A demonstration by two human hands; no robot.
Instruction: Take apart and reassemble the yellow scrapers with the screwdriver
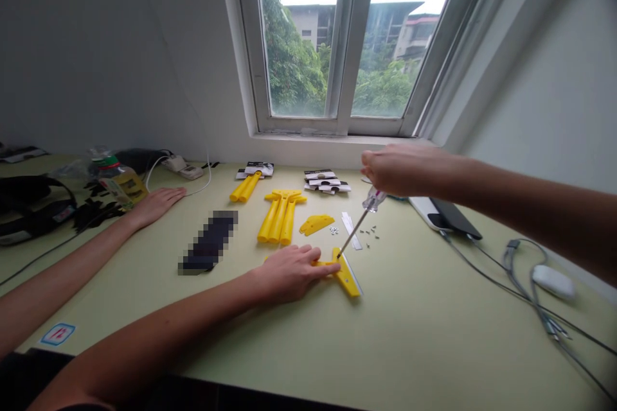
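My right hand [393, 169] is closed around the clear handle of a screwdriver [355, 231], raised above the table and slanting down to the left. The tip meets the head of a yellow scraper [348, 276], which lies flat with a thin pale blade along its right edge. My left hand [292, 271] grips the scraper's handle, index finger stretched onto the head beside the tip; the palm hides most of the handle. Just beyond lie yellow cover plates [317, 225], small nuts [334, 230], pale blade strips [351, 231] and several loose screws [369, 234].
Yellow scraper handles [276, 218] lie behind my left hand, with two more [245, 187] farther back. Packaging cards [326, 181] are stacked near the window. Another person's hand [157, 205] rests at left near a bottle [118, 180]. Cables [523, 282] and a white case [553, 282] lie right.
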